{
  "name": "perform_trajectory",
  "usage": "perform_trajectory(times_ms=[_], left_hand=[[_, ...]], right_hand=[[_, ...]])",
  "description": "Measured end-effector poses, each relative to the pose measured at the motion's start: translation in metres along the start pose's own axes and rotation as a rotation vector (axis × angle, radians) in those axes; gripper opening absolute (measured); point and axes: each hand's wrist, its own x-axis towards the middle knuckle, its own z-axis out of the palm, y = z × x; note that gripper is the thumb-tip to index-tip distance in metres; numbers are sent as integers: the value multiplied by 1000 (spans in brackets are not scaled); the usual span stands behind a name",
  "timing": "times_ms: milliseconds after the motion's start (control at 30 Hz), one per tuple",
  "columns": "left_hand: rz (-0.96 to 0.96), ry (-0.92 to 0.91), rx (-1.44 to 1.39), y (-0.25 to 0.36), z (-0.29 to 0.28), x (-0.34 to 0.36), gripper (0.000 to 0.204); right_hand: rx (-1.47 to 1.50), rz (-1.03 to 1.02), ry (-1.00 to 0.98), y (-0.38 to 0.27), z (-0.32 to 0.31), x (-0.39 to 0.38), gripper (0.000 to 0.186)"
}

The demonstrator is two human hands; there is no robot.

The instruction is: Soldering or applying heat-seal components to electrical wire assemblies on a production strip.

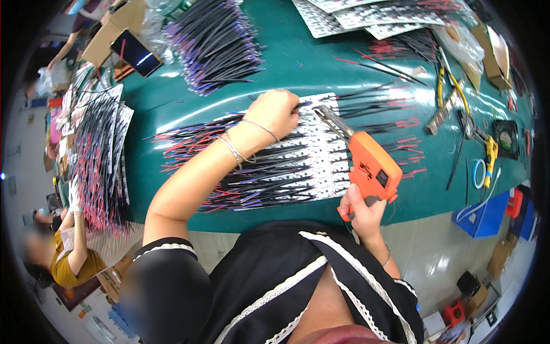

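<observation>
My left hand (275,113) is closed in a pinch on a black cable (305,104), over the far edge of a white perforated board (323,143). Most of the cable is hidden behind the fingers. Rows of black cables with red and blue ends (263,172) lie across this board. My right hand (365,213) grips the handle of an orange gun-shaped tool (375,163). Its metal nozzle points up and left, its tip just right of the pinched cable, above the board.
Another bundle of black cables (215,43) lies at the far left, beside a phone (136,53). Stacked cable boards (103,155) line the left edge, with a co-worker (71,252) beyond. White boards (366,14), pliers (441,86) and a small fan (506,139) lie right.
</observation>
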Motion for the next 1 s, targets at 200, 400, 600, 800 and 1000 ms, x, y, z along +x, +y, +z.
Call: perform_trajectory(times_ms=[200,400,600,800,1000], left_hand=[[21,21,-37,-8,0,-7,17],[19,139,-252,-5,-7,-25,15],[109,350,-345,11,-32,-18,15],[118,358,-317,9,-46,6,13],[12,144,-138,-6,-27,5,13]], right_hand=[[157,5,107,-6,8,6,18],[123,-99,101,-11,7,12,31],[109,-131,103,-17,7,15,35],[124,-134,128,-21,2,20,32],[71,-112,71,-16,-2,20,30]])
